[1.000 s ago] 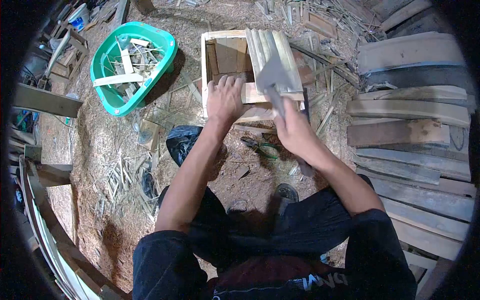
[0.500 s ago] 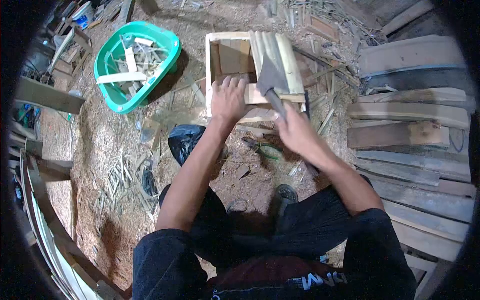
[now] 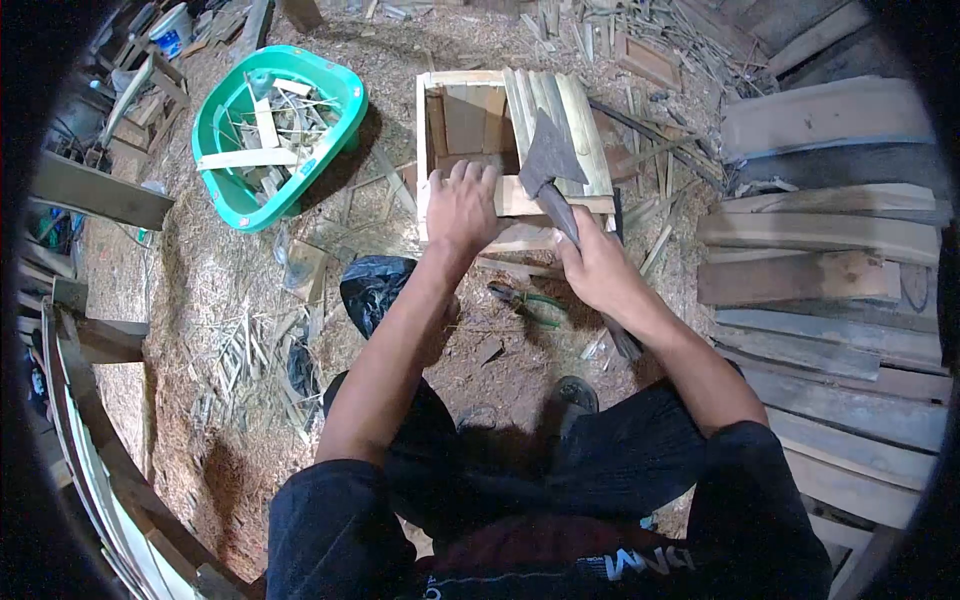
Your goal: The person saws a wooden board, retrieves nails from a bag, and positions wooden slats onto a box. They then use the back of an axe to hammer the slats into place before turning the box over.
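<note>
A pale wooden box (image 3: 424, 130) rests on the floor in front of me, open on its left part and covered by slats (image 3: 560, 110) on its right. My left hand (image 3: 462, 210) holds the box's near side, fingers bent over the top edge of the front board. In my right hand (image 3: 598, 262) is a hatchet, gripped by its wooden handle. The dark, broad head of the hatchet (image 3: 550, 160) overlaps the slats and the front board's right part in this view. Pliers with green handles (image 3: 528, 303) lie on the ground between my arms.
At the left stands a green tub (image 3: 205, 140) of wood scraps. Stacked boards (image 3: 810, 232) line the right side. A black plastic bag (image 3: 372, 290) lies near my left forearm. Sawdust and offcuts (image 3: 245, 350) cover the floor, and a white bucket (image 3: 170, 32) stands far left.
The hatchet and my right hand, blurred by motion before, now show sharply, the blade slightly further right. My left hand keeps its place on the box. The whole view has shifted a little.
</note>
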Demonstrator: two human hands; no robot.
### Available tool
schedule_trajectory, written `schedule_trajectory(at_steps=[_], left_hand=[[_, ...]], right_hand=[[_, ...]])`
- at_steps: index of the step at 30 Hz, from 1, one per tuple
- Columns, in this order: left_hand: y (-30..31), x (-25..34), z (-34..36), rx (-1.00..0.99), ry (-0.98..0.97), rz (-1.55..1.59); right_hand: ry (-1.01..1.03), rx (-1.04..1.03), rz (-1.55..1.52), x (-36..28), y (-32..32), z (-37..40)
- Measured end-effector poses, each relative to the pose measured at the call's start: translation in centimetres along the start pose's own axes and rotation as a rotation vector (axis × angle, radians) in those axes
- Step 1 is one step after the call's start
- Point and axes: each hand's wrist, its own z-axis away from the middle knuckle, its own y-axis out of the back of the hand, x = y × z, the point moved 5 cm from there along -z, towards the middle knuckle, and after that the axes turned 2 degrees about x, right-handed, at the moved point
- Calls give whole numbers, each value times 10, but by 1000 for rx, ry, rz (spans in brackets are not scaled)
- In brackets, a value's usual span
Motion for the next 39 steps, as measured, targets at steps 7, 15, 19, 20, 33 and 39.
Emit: schedule_trajectory(at_steps=[7, 15, 19, 20, 33, 39], left_hand=[[7, 2, 0, 19, -8, -27], [0, -4, -5, 61, -11, 36], [7, -1, -5, 77, -26, 83], [9, -1, -4, 61, -18, 83], [6, -3, -3, -35, 7, 1], [-3, -5, -3, 88, 2, 4]], right_hand=[[35, 43, 5, -23, 17, 1], [18, 166, -162, -45, 32, -4], [91, 184, -170, -45, 28, -3], [50, 112, -122, -33, 16, -2], [-1, 22, -52, -27, 1, 3], [-14, 11, -82, -31, 13, 0]])
